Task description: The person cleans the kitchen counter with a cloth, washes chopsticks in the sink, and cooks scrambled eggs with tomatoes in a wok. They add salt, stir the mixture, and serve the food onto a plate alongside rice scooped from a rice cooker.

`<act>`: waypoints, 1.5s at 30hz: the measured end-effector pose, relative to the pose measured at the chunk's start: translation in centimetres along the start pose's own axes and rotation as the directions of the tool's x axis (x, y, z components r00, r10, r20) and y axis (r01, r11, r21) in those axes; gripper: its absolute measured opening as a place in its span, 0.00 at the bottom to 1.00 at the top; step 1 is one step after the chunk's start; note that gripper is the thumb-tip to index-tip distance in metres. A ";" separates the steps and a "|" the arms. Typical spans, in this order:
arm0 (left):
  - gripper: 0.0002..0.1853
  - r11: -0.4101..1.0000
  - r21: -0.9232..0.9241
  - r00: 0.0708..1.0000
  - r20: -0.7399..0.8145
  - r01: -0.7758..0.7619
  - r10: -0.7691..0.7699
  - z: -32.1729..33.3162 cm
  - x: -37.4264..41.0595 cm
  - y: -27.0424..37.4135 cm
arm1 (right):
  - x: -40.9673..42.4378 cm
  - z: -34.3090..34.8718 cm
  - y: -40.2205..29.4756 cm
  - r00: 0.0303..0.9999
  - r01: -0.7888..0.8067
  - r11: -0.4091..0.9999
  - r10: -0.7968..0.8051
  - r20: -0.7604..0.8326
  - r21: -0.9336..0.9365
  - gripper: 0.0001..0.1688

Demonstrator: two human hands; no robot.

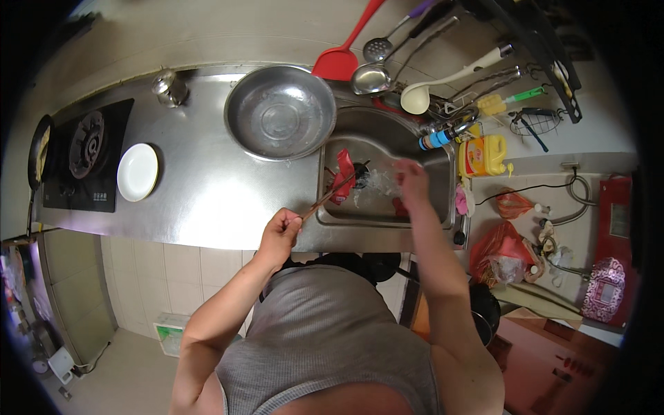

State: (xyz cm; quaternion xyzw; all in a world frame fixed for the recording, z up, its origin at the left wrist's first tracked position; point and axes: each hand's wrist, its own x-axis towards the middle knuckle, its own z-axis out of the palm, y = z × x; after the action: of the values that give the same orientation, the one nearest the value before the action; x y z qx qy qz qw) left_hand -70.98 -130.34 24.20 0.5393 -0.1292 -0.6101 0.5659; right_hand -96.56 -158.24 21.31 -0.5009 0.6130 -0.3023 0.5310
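My left hand (280, 233) pinches brown chopsticks (327, 196) near one end, at the front edge of the steel counter. Their far ends reach over the sink (386, 211) towards the drain (362, 175). A crumpled red packet (342, 179) lies in the basin beneath the sticks; whether they touch it, I cannot tell. My right hand (411, 179) is over the basin's right half, blurred by motion, so its grip is unclear. Clear, glistening water or film (381, 181) shows between that hand and the drain. Another red piece (399, 206) sits below the right hand, partly covered by the wrist.
A wide steel basin (280, 119) rests left of the sink. Further left are a white plate (137, 171) and a gas hob (88, 150). A blue-tipped faucet (436, 139) and hanging utensils (371, 78) border the sink's back. A yellow detergent jug (482, 155) stands at right.
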 end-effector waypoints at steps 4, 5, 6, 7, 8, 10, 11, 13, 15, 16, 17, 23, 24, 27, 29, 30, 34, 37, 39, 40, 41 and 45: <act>0.05 0.995 -0.025 0.995 -0.030 0.095 -0.096 3.5 3.8 -2.0 | 7.3 -8.5 0.7 0.656 0.435 0.411 -0.754 -0.031 -0.801 0.14; 0.05 0.992 -0.010 0.991 -0.041 0.126 -0.126 4.9 4.7 -2.2 | 7.7 -9.1 -0.5 0.673 0.456 0.409 -0.740 0.006 -0.791 0.13; 0.04 0.988 0.008 0.986 -0.056 0.155 -0.155 6.0 5.6 -2.3 | 8.6 -9.3 -1.2 0.689 0.479 0.410 -0.724 0.043 -0.776 0.13; 0.05 0.983 0.001 0.981 -0.074 0.182 -0.181 6.9 6.3 -2.5 | 9.7 -9.5 -1.3 0.704 0.503 0.413 -0.705 0.083 -0.760 0.13; 0.05 0.978 -0.007 0.974 -0.092 0.209 -0.209 7.8 7.0 -2.6 | 10.9 -9.6 -1.2 0.740 0.504 0.396 -0.656 0.148 -0.767 0.12; 0.06 0.964 0.006 0.956 -0.127 0.266 -0.263 9.9 8.2 -2.3 | 13.5 -10.2 -0.4 0.792 0.511 0.351 -0.546 0.271 -0.785 0.11; 0.06 0.963 -0.008 0.954 -0.130 0.271 -0.270 10.7 8.8 -2.5 | 14.5 -10.5 0.8 0.763 0.529 0.338 -0.591 0.262 -0.778 0.10; 0.06 0.960 -0.054 0.952 -0.126 0.274 -0.278 12.4 10.0 -3.3 | 16.1 -11.1 2.7 0.691 0.565 0.291 -0.678 0.250 -0.772 0.08; 0.06 0.953 -0.111 0.945 -0.138 0.282 -0.296 13.4 11.1 -4.0 | 16.4 -11.4 4.2 0.711 0.574 0.377 -0.670 0.214 -0.727 0.06; 0.06 0.948 -0.144 0.943 -0.138 0.284 -0.303 14.1 11.6 -4.5 | 16.0 -11.6 3.9 0.704 0.593 0.388 -0.675 0.220 -0.706 0.05; 0.06 0.942 -0.176 0.941 -0.136 0.285 -0.310 14.7 11.8 -5.0 | 15.6 -11.8 3.9 0.698 0.609 0.400 -0.680 0.225 -0.685 0.05; 0.05 0.950 -0.107 0.928 -0.207 0.292 -0.309 18.0 13.7 -6.1 | 12.0 -9.9 3.3 0.631 0.649 0.599 -0.768 -0.107 -0.469 0.12; 0.05 0.952 -0.089 0.926 -0.222 0.294 -0.307 18.5 13.9 -6.1 | 10.5 -8.6 3.9 0.739 0.551 0.735 -0.650 -0.177 -0.395 0.14; 0.05 0.955 -0.037 0.933 -0.204 0.294 -0.296 18.6 14.0 -7.4 | 7.6 -1.4 5.6 0.990 -0.127 0.880 0.142 0.000 0.459 0.15; 0.05 0.966 0.089 0.942 -0.256 0.244 -0.215 19.1 13.7 -7.8 | 10.0 1.2 6.3 0.931 -0.348 0.666 0.329 0.159 0.660 0.15; 0.05 0.961 0.128 0.939 -0.277 0.245 -0.202 19.2 13.6 -8.0 | 10.9 2.7 7.0 0.875 -0.461 0.524 0.402 0.269 0.716 0.16; 0.07 0.941 0.236 0.924 -0.352 0.243 -0.150 19.6 13.6 -10.3 | 12.5 5.4 7.2 0.830 -0.521 0.550 0.505 0.238 0.652 0.10; 0.04 0.927 0.317 0.896 -0.442 0.201 -0.043 20.1 14.2 -8.5 | 14.3 4.2 9.2 0.811 -0.554 0.390 0.453 0.371 0.735 0.04; 0.02 0.928 0.326 0.904 -0.426 0.182 -0.028 18.6 14.4 -10.1 | 12.8 5.3 7.9 0.880 -0.465 0.474 0.341 0.331 0.748 0.04; 0.02 0.905 0.418 0.903 -0.414 0.076 0.115 18.0 14.8 -11.7 | 14.2 4.6 10.1 0.881 -0.468 0.475 0.318 0.350 0.746 0.03; 0.02 0.942 0.323 0.906 -0.420 0.093 0.054 18.0 14.5 -11.7 | 14.3 4.3 9.9 0.829 -0.544 0.425 0.404 0.387 0.723 0.03; 0.02 0.956 0.291 0.915 -0.395 0.039 0.083 19.0 15.0 -11.7 | 15.4 2.6 11.1 0.845 -0.527 0.507 0.401 0.354 0.682 0.06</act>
State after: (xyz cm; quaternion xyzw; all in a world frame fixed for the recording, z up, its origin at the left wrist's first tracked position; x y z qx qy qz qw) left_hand -89.40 -147.60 14.84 0.7295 -0.1048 -0.4536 0.5012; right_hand -96.34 -168.77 5.30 -0.0698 0.4982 -0.3374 0.7957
